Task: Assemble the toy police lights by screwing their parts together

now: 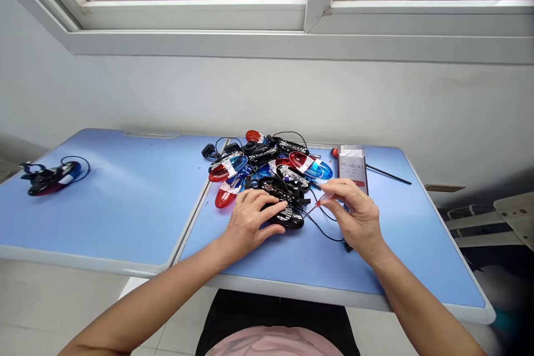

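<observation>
Lamp housing (287,217) under spread left hand (250,219), inside table edge (334,295); right hand (350,217) pinches apparent screwdriver (319,202).

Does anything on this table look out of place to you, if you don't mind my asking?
One light unit lies alone on the left table panel, apart from the tangled heap of red and blue light units on the right panel, so it looks odd.

The only thing readable from here is the phone (352,170) standing on the worktop (104,206), right of centre: its screen shows a timer, about 00:06:43. The white labels on the lamps (228,168) are too small to read.
</observation>
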{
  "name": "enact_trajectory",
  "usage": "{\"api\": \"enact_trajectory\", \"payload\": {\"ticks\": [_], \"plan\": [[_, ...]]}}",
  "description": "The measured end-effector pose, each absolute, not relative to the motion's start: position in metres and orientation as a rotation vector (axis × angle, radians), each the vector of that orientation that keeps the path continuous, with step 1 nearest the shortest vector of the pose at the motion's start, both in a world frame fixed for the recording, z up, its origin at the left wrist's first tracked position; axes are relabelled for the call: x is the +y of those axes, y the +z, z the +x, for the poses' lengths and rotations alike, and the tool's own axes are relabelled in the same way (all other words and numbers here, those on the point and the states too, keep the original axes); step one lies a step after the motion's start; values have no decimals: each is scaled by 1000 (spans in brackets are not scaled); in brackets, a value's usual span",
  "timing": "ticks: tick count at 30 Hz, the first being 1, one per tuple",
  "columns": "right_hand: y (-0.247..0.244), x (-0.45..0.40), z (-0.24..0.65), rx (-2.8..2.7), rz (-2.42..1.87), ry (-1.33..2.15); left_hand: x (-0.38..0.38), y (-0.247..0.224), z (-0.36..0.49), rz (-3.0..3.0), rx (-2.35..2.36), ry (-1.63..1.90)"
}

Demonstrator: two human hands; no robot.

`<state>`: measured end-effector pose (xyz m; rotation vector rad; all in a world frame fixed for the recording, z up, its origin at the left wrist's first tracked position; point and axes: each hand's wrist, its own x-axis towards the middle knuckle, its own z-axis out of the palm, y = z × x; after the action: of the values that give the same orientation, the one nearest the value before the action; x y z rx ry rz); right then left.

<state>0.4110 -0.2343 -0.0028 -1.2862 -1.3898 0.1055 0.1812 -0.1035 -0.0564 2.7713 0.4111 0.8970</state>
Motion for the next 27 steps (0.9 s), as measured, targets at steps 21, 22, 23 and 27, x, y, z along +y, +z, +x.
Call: {"api": "enact_trajectory", "payload": {"ticks": [21,22,23,27], "plan": [[0,-233,415,-1274,-1290,198,-105,-53,182,2766,390,903],[-1,-233,415,-1286,-1283,178,-105,-54,182,2764,390,906],[-2,-234,415,-1303,-1271,176,-105,-54,182,2763,392,910],[-4,-237,415,-1304,-1247,273,-103,-56,182,2751,388,929]]}}
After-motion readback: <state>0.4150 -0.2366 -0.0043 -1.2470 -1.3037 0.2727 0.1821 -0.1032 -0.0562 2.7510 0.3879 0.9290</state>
